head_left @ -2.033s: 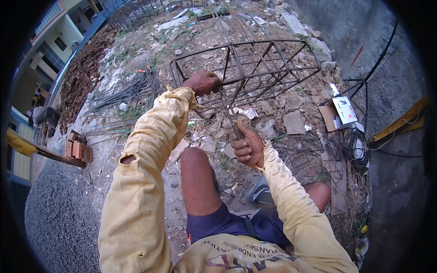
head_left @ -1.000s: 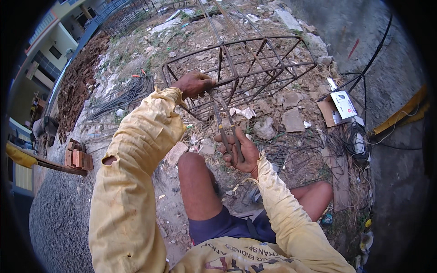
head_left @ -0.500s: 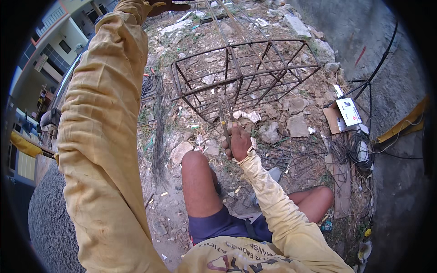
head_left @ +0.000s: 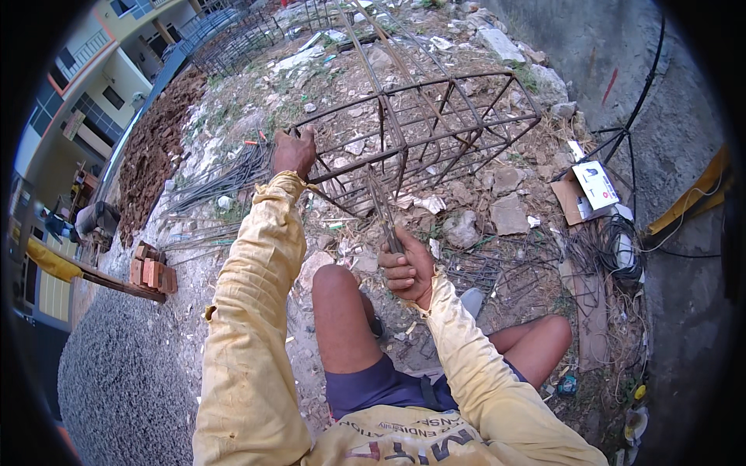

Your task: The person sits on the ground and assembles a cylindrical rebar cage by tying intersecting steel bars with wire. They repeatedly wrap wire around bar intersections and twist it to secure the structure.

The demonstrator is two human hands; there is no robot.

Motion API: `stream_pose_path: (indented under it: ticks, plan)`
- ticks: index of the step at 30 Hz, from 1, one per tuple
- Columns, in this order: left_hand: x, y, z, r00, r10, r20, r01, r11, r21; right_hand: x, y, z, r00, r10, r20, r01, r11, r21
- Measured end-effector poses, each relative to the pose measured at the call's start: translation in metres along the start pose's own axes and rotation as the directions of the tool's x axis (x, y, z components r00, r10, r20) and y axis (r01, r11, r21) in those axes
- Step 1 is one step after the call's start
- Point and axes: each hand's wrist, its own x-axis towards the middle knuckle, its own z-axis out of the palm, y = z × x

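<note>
A rusty rebar cage [head_left: 403,146], made of long bars tied through rectangular stirrups, stretches away from me over rubble. My left hand [head_left: 293,153] is closed around the cage's near left corner. In my right hand [head_left: 409,270] is a pair of pincers [head_left: 381,206], its handles gripped together in my fist. Their tip points up and away from me, by the lower bar of the nearest stirrup; whether it touches the steel I cannot tell. Any tie wire at that spot is too small to make out.
Loose dark rods [head_left: 210,186] lie left of the cage. Farther left are stacked red bricks [head_left: 152,272], a gravel heap [head_left: 116,380] and a bent-over person [head_left: 97,221]. An open cardboard box [head_left: 594,190] and coiled black cable [head_left: 619,256] sit near the concrete wall [head_left: 668,116] at right.
My left hand has come down from the top of the view onto the cage's left corner. My right hand has stayed near the cage with the pincers, turning slightly.
</note>
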Motion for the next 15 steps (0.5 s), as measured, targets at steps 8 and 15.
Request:
stream_pose_path:
  ticks: [8, 15]
  plan:
    - [-0.030, -0.006, 0.008, 0.993, -0.048, -0.106, 0.047, 0.999, -0.011, -0.031, 0.005, 0.039, 0.697, -0.684, -0.216, -0.160, 0.145, -0.976]
    - [-0.035, -0.002, 0.003, 0.991, -0.038, -0.126, 0.037, 0.999, -0.005, -0.052, 0.000, 0.071, 0.550, -0.821, 0.153, -0.689, -0.550, -0.472]
